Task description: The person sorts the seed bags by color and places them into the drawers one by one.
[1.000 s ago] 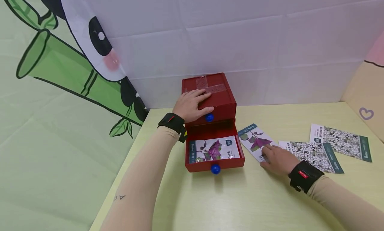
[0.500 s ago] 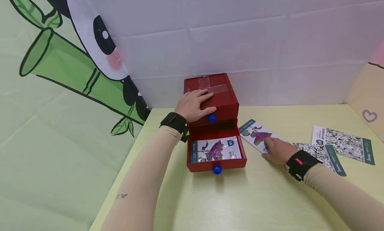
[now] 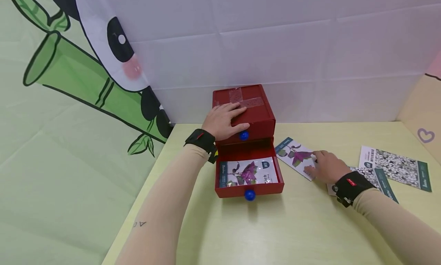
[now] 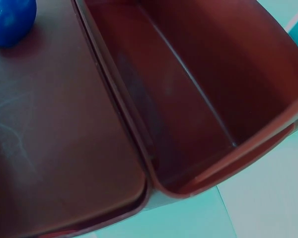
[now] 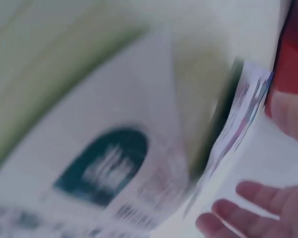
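Observation:
My left hand (image 3: 223, 121) rests with fingers spread on top of a red two-drawer box (image 3: 256, 114); its thumb lies near the blue upper knob (image 3: 244, 135). The lower drawer (image 3: 231, 191) is pulled out and holds a seed packet with a purple flower (image 3: 248, 172). My right hand (image 3: 329, 167) is at the near right end of another purple-flower packet (image 3: 294, 156) lying on the table. In the right wrist view its thumb and fingers (image 5: 258, 196) stand apart beside several packet edges (image 5: 238, 116). The left wrist view shows the drawer's inside (image 4: 179, 94).
Two white-flower packets lie on the right: one (image 3: 372, 176) partly beneath my right wrist, the other (image 3: 396, 163) behind it. A pale cloth backdrop (image 3: 293, 66) stands behind the box. The table's left edge (image 3: 151, 167) runs alongside my left arm.
My right hand has slid a little right along the purple-flower packet, and its thumb and fingers have spread apart. My left hand stays on the box. The view has shifted slightly.

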The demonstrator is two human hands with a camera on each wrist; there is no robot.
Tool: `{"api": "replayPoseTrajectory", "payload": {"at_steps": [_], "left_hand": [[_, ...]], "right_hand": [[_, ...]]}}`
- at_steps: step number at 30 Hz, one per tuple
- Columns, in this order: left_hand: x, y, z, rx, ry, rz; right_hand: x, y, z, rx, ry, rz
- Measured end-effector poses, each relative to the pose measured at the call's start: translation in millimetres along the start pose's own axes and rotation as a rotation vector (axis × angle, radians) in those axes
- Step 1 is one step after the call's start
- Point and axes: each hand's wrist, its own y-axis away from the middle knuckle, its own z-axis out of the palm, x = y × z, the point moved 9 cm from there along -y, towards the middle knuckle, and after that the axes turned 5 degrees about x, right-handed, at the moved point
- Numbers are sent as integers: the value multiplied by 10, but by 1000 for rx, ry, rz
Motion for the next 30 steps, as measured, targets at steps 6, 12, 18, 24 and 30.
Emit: {"api": "replayPoseTrajectory", "payload": {"at_steps": [6,12,18,24,30], "left_hand": [[-2,-61,-4,5,-10,-9],[7,-107,10,9,-19,-10],[3,-100,18,16,-13,-16],[14,-90,-8,24,-4,-11],[11,-87,-15,27,-7,-6]], "right_hand": [[294,-92,-118,-8,41,86],[453,-181,-90,-45,82,137],[465,-223,-55,-27,99,168],[458,-231,-28,0,65,162],[448,-222,-33,2,35,169]]}}
